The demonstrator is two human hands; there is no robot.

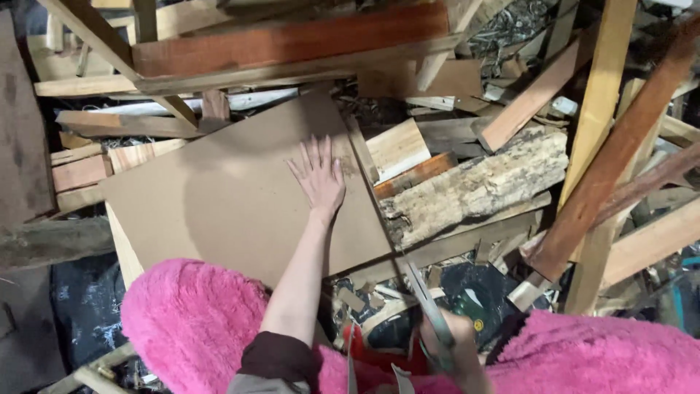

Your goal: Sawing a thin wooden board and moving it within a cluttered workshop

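My left hand [319,175] lies flat, fingers spread, on a large brown board [233,197] that rests tilted on a heap of scrap wood. My right hand [459,350], low in the view near my body, grips the handle of a hand saw [419,284]. The saw's thin blade runs up along the board's right edge, beside my left hand. Pink fluffy fabric [197,321] covers my lap on both sides of the arms.
A rough bark-covered log [474,191] lies right of the board. Reddish planks [292,40] and pale beams [599,109] cross overhead and at the right. Offcuts and shavings litter the ground [364,299] below the board.
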